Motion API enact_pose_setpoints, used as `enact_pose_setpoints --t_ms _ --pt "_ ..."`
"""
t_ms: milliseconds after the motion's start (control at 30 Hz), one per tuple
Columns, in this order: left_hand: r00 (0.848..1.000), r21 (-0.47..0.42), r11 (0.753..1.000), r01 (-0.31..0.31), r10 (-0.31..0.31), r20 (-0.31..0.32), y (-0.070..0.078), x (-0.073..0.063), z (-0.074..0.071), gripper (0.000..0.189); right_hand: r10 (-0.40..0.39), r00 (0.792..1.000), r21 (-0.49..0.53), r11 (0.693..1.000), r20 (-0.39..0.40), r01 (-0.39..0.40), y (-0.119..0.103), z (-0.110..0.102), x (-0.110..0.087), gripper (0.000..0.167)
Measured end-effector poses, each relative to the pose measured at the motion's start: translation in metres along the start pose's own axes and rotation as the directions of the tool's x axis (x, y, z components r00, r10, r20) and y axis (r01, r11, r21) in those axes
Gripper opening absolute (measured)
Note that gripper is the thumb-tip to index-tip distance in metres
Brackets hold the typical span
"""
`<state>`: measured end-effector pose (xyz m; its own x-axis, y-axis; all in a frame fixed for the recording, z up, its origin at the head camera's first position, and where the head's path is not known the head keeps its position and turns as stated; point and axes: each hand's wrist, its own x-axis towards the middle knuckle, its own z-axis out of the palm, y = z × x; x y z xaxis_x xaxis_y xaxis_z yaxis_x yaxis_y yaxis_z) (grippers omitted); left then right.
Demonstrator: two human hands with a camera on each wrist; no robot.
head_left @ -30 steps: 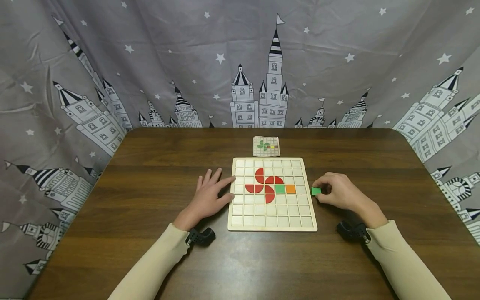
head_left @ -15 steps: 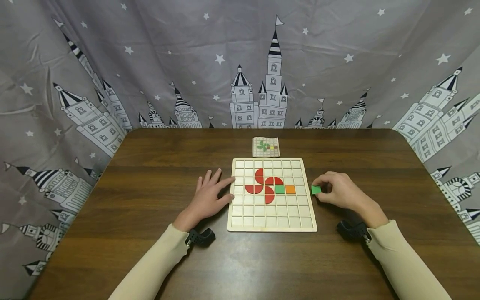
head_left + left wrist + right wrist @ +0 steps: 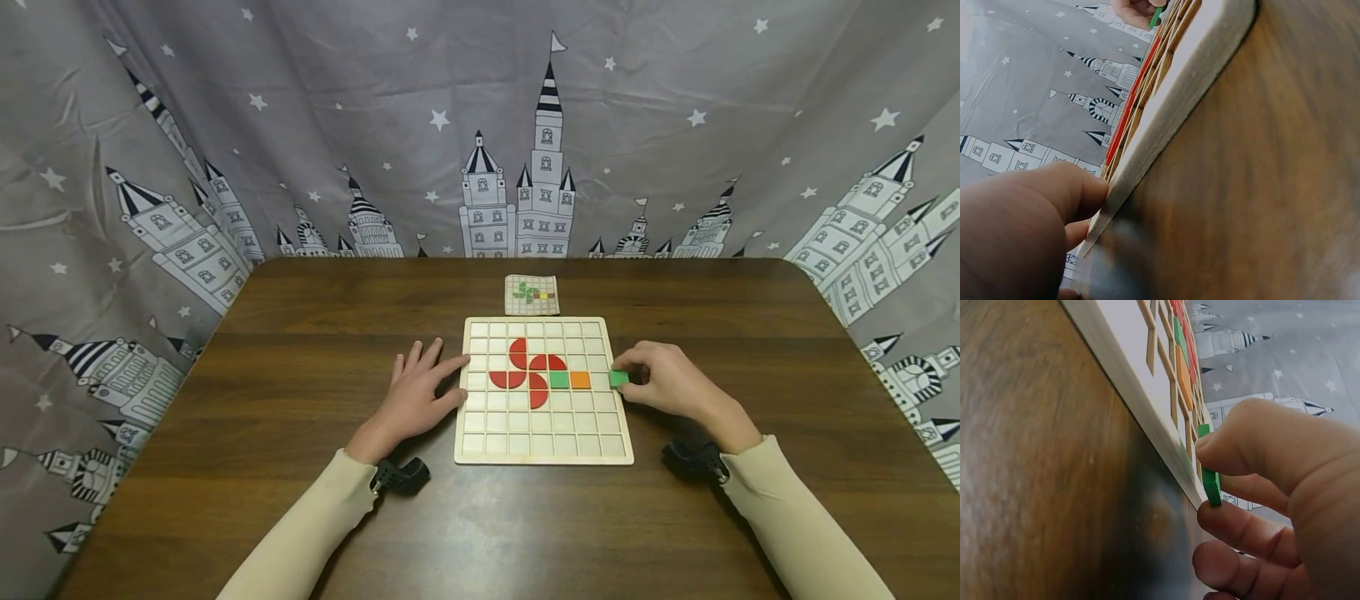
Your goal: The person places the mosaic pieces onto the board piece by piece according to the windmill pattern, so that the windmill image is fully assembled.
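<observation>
A pale wooden grid board (image 3: 543, 448) lies on the table. On it, several red quarter-circle tiles (image 3: 517, 354) form a pinwheel, with a green square tile (image 3: 558, 380) and an orange square tile (image 3: 581, 380) in a row to the right. My right hand (image 3: 671, 382) pinches another green square tile (image 3: 618, 378) between thumb and fingers, over the board's right edge; the right wrist view shows this green tile (image 3: 1210, 486) on edge. My left hand (image 3: 420, 393) has its fingers spread, thumb and index fingertips touching the board's left edge.
Behind the board lies a small pattern card (image 3: 531, 296) with a printed green, yellow and reddish-brown design on a grid. The dark wooden table (image 3: 337, 300) ends at a grey curtain (image 3: 360, 100) printed with castles and stars.
My right hand has moved left with the pinched green tile, from beside the board to over its right edge. My left hand stays in place.
</observation>
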<state>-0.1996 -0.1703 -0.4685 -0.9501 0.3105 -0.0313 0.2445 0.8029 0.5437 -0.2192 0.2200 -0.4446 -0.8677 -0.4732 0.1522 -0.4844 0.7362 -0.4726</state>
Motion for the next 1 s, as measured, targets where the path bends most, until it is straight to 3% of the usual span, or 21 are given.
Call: enact_pose_setpoints --t_ms 1000 --pt "1.000 0.000 1.000 -0.003 0.003 -0.006 0.0007 0.0004 0.0001 0.057 0.027 0.998 -0.005 1.000 0.051 -0.027 -0.0071 0.0057 0.0089 0.020"
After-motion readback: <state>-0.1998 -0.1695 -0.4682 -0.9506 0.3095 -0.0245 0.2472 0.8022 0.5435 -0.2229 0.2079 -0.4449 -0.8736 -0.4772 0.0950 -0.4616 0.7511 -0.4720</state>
